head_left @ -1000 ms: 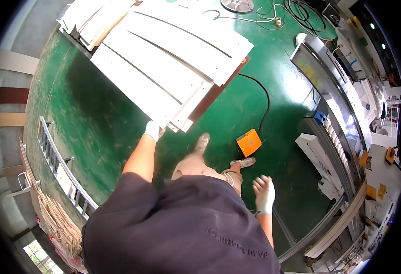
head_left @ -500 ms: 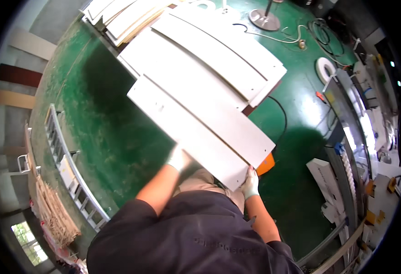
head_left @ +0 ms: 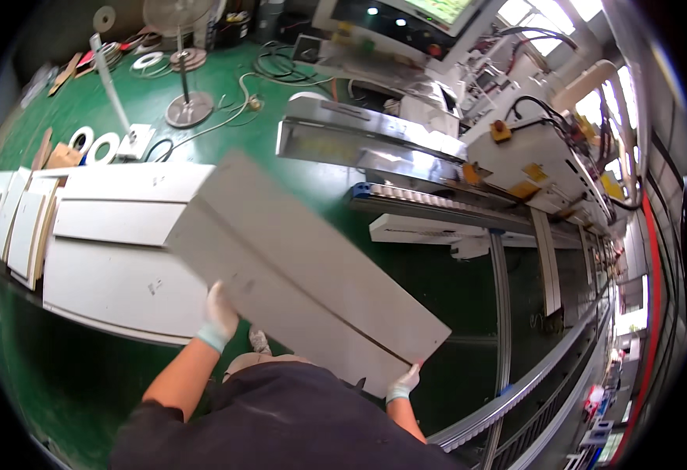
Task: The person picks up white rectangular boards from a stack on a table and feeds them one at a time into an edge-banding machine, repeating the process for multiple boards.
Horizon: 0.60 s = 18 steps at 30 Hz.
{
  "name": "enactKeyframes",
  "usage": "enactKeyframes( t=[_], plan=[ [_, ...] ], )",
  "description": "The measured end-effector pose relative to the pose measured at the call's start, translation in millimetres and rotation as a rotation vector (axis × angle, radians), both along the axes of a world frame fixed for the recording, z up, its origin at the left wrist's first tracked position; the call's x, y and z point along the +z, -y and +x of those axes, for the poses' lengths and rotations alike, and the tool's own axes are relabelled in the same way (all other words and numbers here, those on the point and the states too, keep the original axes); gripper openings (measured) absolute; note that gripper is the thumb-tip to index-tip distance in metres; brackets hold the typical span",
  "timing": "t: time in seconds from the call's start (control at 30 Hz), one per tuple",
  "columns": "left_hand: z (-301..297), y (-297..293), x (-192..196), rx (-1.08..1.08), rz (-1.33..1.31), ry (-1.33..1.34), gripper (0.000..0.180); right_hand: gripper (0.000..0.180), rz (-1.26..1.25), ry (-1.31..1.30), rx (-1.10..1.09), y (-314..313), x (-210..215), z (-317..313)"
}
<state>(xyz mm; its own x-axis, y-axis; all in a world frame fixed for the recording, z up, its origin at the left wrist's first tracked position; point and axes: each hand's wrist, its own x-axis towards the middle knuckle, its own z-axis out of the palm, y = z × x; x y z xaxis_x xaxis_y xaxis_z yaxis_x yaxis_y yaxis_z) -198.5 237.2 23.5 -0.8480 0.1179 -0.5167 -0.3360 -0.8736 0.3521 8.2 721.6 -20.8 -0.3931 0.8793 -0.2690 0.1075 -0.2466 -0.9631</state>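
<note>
A long white panel with a dark groove along its length slants across in front of me, held up off the stack. My left hand, in a whitish glove, grips its near long edge; the fingers beneath are hidden. At the panel's right end, my right hand, gloved too, closes round the near corner with the thumb on top. Left of the held panel lies a stack of white panels, partly covered by the raised panel's left end.
More boards lean at the far left. A standing fan's round base, cables and tape rolls are on the green floor. To the right runs a machine with a metal rail frame and a white housing.
I have turned to the right, toward the machine. The grooved panel has come away from over the stack with both hands on it, and the stack now lies to my left.
</note>
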Motion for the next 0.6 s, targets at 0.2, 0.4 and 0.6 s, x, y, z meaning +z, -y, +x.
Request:
enactKeyframes(
  t=[0.2,0.4,0.6],
  plan=[
    [-177.6,-134.6,-22.2,-0.374,-0.405,-0.128,0.036,0.062,-0.486,-0.019,-0.258,71.4,17.5,39.7],
    [-274.6,-215.1,-56.9,-0.498,-0.539,-0.292,0.036,0.055,-0.598,-0.272,-0.169,86.7,15.7,44.9],
    [-320.6,-263.6,1.2,-0.567,-1.702,-0.625,0.058,0.050,-0.433,-0.299,-0.166,70.8,58.0,33.6]
  ],
)
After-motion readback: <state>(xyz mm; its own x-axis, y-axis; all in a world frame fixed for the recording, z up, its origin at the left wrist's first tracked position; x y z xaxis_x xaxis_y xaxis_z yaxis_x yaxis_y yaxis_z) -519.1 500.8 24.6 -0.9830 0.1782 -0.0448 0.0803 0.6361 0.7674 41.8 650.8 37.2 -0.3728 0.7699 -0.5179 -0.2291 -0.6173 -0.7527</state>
